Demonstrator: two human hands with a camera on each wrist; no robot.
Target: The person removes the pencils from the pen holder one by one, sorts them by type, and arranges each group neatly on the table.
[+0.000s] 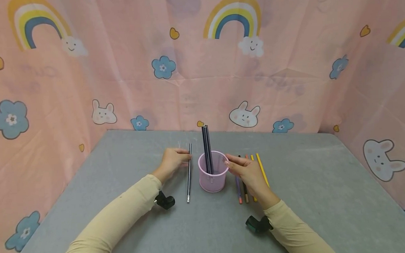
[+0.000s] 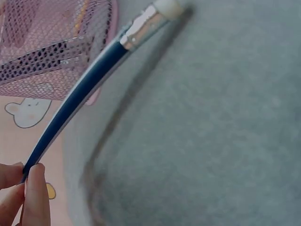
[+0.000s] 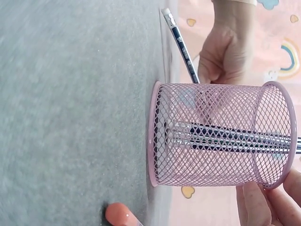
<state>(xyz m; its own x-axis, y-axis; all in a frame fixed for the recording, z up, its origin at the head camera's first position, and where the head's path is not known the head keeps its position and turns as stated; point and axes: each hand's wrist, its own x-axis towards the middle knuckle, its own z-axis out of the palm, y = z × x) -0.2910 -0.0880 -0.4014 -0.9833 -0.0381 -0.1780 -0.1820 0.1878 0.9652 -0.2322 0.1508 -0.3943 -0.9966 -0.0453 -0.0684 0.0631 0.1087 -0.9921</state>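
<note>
A dark blue pencil point(image 1: 189, 182) with a white stripe is pinched by my left hand point(image 1: 173, 163) left of the cup. In the left wrist view its metal band point(image 2: 142, 27) and white eraser point away from my fingertips, above a shadow on the table. My right hand point(image 1: 252, 175) holds the rim of a pink mesh pencil cup point(image 1: 212, 184) at its right side, thumb and fingers at the edge. Several dark striped pencils point(image 1: 207, 148) stand in the cup, eraser ends down, as the mesh shows in the right wrist view.
Right of the cup, partly under my right hand, lie a purple pencil point(image 1: 238, 188), a black pencil point(image 1: 246, 194) and a yellow pencil point(image 1: 262, 169), among others. The grey table point(image 1: 206, 230) meets a pink patterned cloth point(image 1: 188, 101) behind.
</note>
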